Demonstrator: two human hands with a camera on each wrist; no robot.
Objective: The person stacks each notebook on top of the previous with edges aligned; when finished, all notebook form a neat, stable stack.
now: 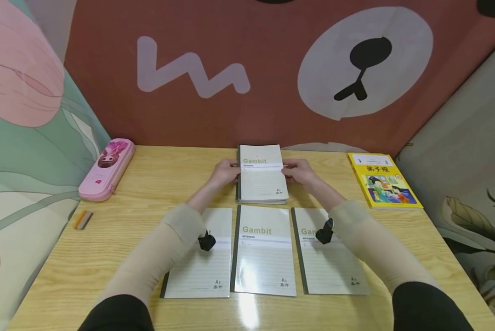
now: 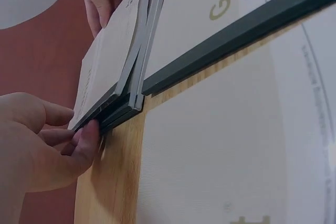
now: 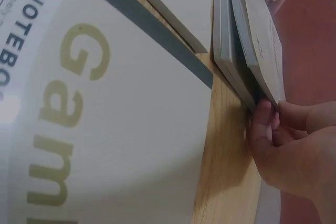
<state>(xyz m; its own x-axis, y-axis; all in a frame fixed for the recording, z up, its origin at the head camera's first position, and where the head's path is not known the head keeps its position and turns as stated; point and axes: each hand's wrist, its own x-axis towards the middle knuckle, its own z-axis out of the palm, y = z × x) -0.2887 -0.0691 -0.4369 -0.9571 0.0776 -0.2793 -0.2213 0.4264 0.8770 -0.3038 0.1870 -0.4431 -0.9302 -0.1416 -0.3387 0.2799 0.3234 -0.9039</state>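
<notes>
A small stack of pale Gambit notebooks (image 1: 262, 174) lies at the back middle of the wooden table (image 1: 148, 193). My left hand (image 1: 226, 172) pinches the stack's left edge and my right hand (image 1: 298, 171) pinches its right edge. In the left wrist view the top notebook (image 2: 107, 61) is lifted off the lower ones, with my left hand's fingers (image 2: 84, 140) under it. The right wrist view shows the top notebook (image 3: 262, 40) raised too, my right hand's fingertips (image 3: 262, 121) at its edge. Three more Gambit notebooks lie in a row nearer me: left (image 1: 207, 271), middle (image 1: 264, 250), right (image 1: 327, 262).
A pink pencil case (image 1: 106, 169) lies at the back left. A small eraser (image 1: 83, 219) sits near the left edge. A yellow picture book (image 1: 383, 180) lies at the back right. Patterned cloth walls close in behind and on both sides.
</notes>
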